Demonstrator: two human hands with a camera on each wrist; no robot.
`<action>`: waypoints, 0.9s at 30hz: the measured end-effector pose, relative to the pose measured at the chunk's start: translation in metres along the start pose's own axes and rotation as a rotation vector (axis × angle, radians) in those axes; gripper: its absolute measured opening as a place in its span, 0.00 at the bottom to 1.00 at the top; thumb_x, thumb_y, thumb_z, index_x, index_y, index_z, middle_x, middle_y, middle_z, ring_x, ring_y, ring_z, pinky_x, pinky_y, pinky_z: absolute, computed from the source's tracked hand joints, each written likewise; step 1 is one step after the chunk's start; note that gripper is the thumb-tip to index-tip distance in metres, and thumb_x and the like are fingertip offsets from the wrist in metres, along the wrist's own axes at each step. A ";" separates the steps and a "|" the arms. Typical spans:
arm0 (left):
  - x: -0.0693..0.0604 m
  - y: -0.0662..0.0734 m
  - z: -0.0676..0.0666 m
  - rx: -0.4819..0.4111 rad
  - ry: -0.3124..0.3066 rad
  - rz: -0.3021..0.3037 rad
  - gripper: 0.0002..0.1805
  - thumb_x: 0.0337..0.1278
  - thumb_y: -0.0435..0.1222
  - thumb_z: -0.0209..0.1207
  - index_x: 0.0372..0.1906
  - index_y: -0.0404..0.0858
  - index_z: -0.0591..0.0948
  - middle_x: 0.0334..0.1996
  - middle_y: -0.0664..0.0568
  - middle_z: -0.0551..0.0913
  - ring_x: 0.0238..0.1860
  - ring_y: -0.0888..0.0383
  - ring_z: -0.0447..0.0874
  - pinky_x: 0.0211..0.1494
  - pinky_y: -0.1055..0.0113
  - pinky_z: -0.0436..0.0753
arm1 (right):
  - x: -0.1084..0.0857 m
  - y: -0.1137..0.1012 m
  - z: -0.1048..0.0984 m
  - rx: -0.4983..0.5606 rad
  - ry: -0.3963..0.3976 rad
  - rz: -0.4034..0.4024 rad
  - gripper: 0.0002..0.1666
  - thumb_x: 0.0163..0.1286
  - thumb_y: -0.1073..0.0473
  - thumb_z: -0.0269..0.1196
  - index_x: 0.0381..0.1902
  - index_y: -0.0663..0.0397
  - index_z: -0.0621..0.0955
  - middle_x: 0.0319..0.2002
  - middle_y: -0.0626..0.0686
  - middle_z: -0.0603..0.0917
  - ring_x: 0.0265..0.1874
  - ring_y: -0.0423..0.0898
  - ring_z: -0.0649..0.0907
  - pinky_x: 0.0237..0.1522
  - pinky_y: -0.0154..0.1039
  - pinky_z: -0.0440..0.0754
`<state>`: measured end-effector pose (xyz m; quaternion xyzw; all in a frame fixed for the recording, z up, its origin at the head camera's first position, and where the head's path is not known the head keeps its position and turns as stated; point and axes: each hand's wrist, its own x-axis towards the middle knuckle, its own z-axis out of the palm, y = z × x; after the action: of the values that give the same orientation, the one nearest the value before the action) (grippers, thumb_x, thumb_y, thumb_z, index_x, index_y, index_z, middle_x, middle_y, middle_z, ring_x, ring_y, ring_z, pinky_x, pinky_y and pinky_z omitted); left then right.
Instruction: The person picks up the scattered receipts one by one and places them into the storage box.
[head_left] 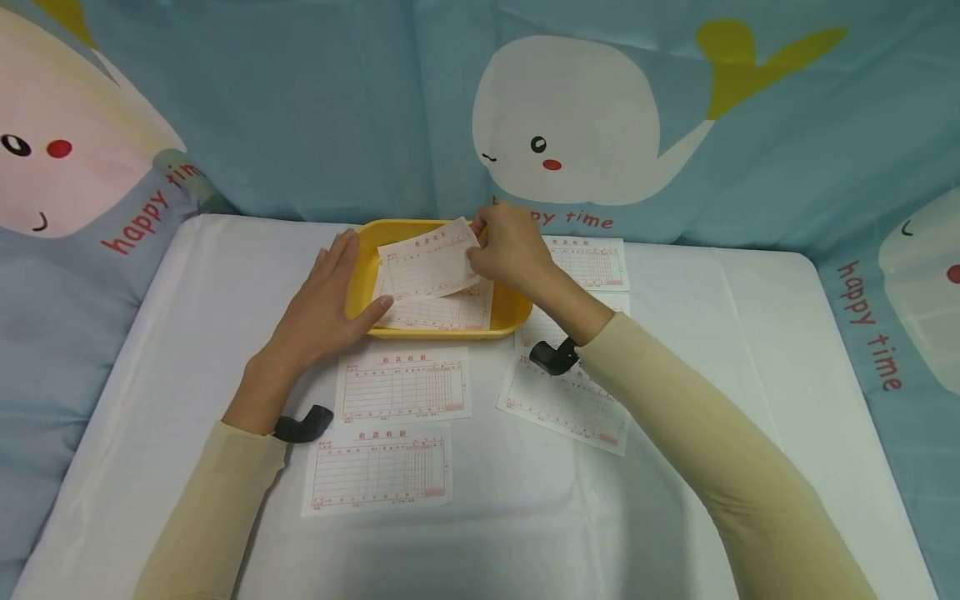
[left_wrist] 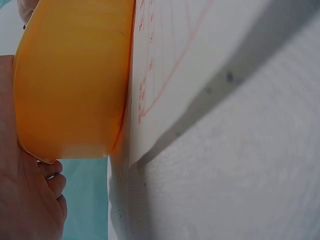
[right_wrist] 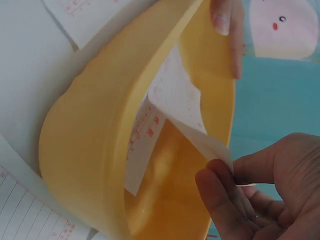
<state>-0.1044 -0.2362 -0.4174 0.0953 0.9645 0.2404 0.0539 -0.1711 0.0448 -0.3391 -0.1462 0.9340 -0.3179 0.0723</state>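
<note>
One receipt slip, tilted, was partly inside the single yellow tray, its edge pinched between the right hand's thumb and fingers. One other slip lay beneath it there. The left hand rested spread against the tray's left end, thumb over the near rim. Five more slips lay on the worktop: two nearer the left arm, three partly under the right. Three printed whales showed behind and beside.
</note>
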 end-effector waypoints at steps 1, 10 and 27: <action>0.000 0.000 0.000 0.000 0.001 0.001 0.57 0.70 0.64 0.53 0.88 0.43 0.38 0.89 0.49 0.39 0.89 0.40 0.38 0.90 0.40 0.46 | 0.001 0.000 0.001 0.004 -0.005 0.013 0.09 0.67 0.64 0.67 0.42 0.63 0.85 0.26 0.56 0.81 0.20 0.47 0.76 0.21 0.32 0.73; 0.000 0.000 -0.001 0.001 -0.008 -0.002 0.57 0.71 0.63 0.54 0.88 0.44 0.37 0.89 0.49 0.38 0.89 0.40 0.37 0.91 0.42 0.45 | 0.000 -0.003 0.003 0.006 -0.017 0.054 0.23 0.69 0.60 0.71 0.57 0.61 0.78 0.35 0.57 0.85 0.30 0.49 0.80 0.29 0.34 0.80; 0.000 -0.002 0.000 -0.012 0.006 0.020 0.57 0.71 0.63 0.54 0.88 0.43 0.38 0.89 0.48 0.39 0.90 0.44 0.37 0.91 0.44 0.44 | -0.020 -0.003 -0.002 -0.133 0.028 -0.068 0.31 0.71 0.54 0.69 0.68 0.58 0.77 0.63 0.60 0.84 0.53 0.55 0.84 0.57 0.51 0.88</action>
<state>-0.1049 -0.2374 -0.4185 0.1040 0.9622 0.2470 0.0489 -0.1517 0.0501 -0.3343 -0.1778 0.9485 -0.2593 0.0384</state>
